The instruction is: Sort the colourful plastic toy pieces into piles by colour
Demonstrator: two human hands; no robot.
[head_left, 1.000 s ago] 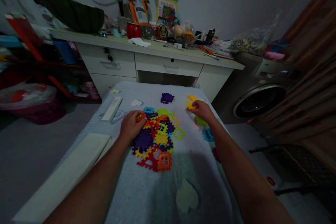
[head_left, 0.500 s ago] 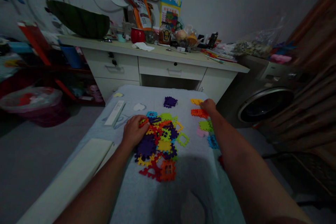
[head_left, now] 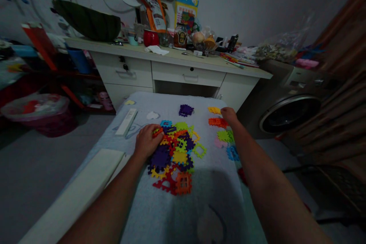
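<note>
My left hand is at the left edge of a pile of interlocking plastic building pieces, its fingers closed round an orange piece. Under and beside it lie dark purple pieces, a yellow piece, a green window piece and an orange window piece. Far right, my right hand has curled fingers at the right end of some yellow pieces; what its fingers hold, if anything, is hidden. Orange-red pieces lie just nearer, then green pieces and blue pieces, partly beside my forearm.
Purple pieces lie apart at the cloth-covered table's far side. A white bar rests at the left. Behind stands a white desk with jars and clutter; a washing machine is at the right, a waste bin at the left.
My right hand has drawn slightly right, off the yellow pieces' end, showing more of them. My left hand stays in place on the pile. The view has shifted slightly.
</note>
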